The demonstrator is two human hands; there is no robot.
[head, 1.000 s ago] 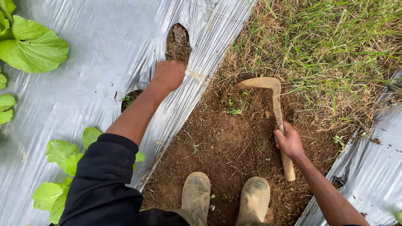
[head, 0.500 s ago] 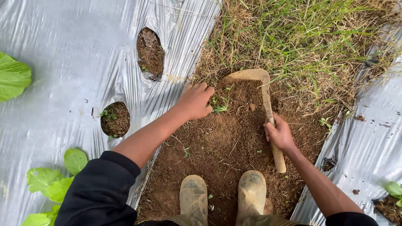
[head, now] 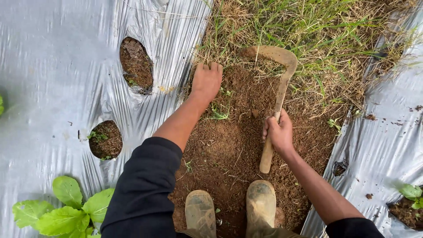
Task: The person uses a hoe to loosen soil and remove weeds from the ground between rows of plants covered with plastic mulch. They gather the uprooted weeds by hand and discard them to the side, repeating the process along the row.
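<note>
**Sickle up at the grass edge, left hand beside it**

The right hand (head: 278, 132) was clamped round the wooden handle of one sickle (head: 277, 94). Its long axis ran nearly up and down the view, butt end towards the boots (head: 231, 207), leaning slightly right as it went away from the person. At the far end the blade curved over and pointed left, its tip lying in the dry grass (head: 317, 39) where grass met bare soil (head: 229, 150).

The left hand (head: 206, 80) lay palm down at that same edge, just left of the blade, fingers curled into the grass and soil; whether it gripped anything could not be told.

Counted: one sickle, two boots, two hands. Two holes (head: 135, 65) showed in the left plastic sheet (head: 53, 66), and one leafy plant (head: 66, 213) at lower left. A second sheet (head: 387, 132) lay on the right with a small plant (head: 412, 191) at its edge.

Half a second before, the blade lay lower, on the soil; it had since moved forward into the grass. The left hand, then resting on a small weed mid-soil, had also gone forward to the grass edge
</note>
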